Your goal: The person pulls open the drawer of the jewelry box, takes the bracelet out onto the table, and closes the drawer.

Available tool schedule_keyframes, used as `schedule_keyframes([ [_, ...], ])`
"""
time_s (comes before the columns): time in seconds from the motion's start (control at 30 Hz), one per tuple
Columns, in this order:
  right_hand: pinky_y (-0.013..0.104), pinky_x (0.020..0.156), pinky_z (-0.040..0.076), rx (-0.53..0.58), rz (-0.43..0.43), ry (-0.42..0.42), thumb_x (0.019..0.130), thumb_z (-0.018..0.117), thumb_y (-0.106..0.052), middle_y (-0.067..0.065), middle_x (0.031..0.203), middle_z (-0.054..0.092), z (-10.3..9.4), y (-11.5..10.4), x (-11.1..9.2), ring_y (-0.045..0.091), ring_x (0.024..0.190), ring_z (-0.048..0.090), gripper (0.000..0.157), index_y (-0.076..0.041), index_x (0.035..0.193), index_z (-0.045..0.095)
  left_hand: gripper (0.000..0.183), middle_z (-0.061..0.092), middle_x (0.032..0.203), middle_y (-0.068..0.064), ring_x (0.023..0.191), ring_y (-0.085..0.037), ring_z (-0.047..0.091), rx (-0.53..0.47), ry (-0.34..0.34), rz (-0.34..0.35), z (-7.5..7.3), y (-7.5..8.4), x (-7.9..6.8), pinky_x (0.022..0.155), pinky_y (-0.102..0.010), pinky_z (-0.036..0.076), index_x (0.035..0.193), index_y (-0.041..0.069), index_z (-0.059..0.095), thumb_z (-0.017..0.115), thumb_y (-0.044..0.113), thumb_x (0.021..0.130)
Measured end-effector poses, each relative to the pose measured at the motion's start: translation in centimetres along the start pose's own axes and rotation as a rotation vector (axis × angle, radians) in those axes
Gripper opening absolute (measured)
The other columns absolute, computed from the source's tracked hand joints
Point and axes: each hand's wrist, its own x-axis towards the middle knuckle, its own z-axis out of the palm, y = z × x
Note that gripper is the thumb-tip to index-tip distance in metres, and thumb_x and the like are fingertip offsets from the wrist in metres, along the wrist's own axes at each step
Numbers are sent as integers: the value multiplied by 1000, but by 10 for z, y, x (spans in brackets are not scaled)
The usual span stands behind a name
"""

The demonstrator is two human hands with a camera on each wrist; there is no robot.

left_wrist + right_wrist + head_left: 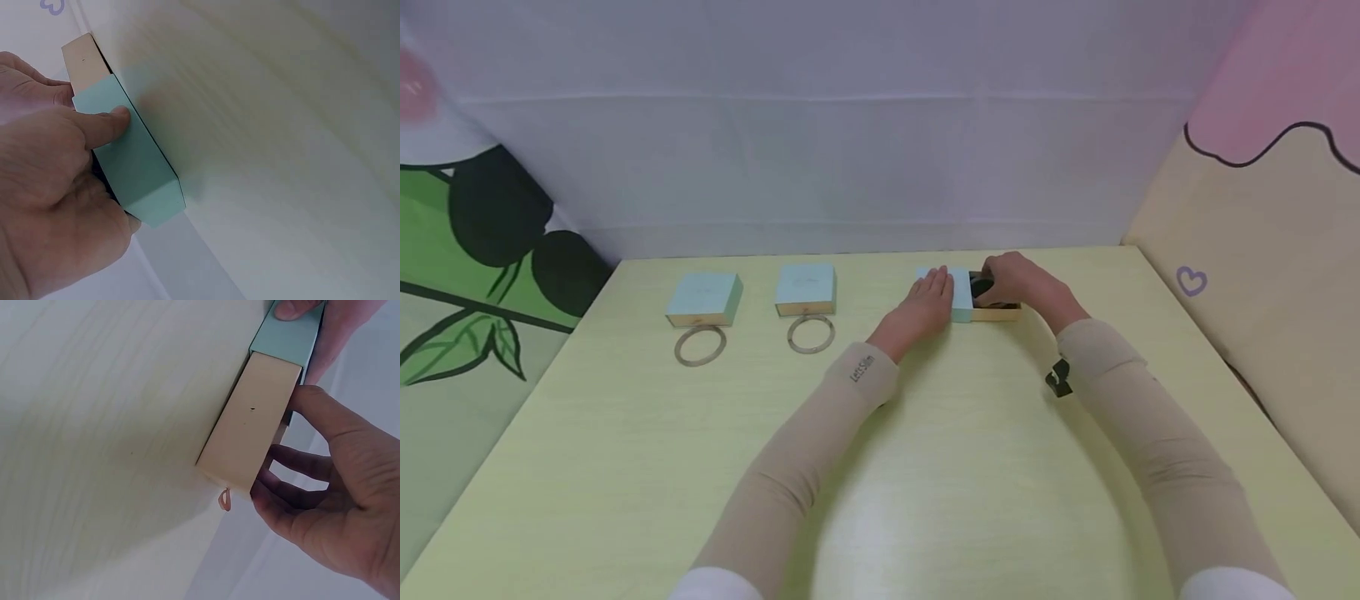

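A light blue box [961, 307] stands at the back right of the table, its tan inner drawer [250, 415] slid partway out to the right. My left hand [927, 302] grips the box's blue sleeve [134, 159], thumb on the front side and fingers over the top. My right hand [1011, 279] reaches into the drawer from above with bent fingers. Something black [981, 286] shows inside the drawer beside those fingers. What the fingertips touch in there is hidden. A small ribbon loop [225, 499] hangs from the drawer's end.
Two more light blue boxes, one at the far left [703, 298] and one nearer the middle [806, 289], sit at the back of the table. A bangle lies in front of each, the left one [679, 353] and the middle one [791, 340]. A pale cloth wall [850, 167] rises behind.
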Motion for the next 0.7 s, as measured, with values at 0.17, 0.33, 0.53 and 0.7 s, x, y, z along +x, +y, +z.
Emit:
schedule_keyframes([
  [0.17,41,80,49,-16,-7,21,81,73,-34,17,105,61,-3,0,-4,28,90,55,57,5,119,56,53,-10,158,-14,145,-27,-8,-21,7,-3,0,0,0,117,-38,1,151,2,-3,13,21,105],
  [0.33,40,77,49,-44,-34,53,79,72,-34,18,103,61,-10,-1,-7,29,88,55,58,6,118,57,54,-10,158,-13,145,-26,-7,0,18,-33,-1,0,-3,117,-38,3,151,3,-1,18,23,105],
  [0.53,42,79,49,-54,-50,79,79,73,-36,19,110,59,-15,-4,-17,30,93,54,63,5,123,56,53,-8,158,-14,145,-27,-5,10,32,-22,-1,-2,-3,117,-39,4,151,2,0,16,22,105],
  [0.7,40,78,49,-68,-84,109,76,76,-36,19,109,57,-10,-10,-27,29,93,51,63,4,121,57,53,-5,158,-16,146,-28,-2,22,49,-13,-2,-2,-4,117,-39,5,151,1,1,16,22,105],
])
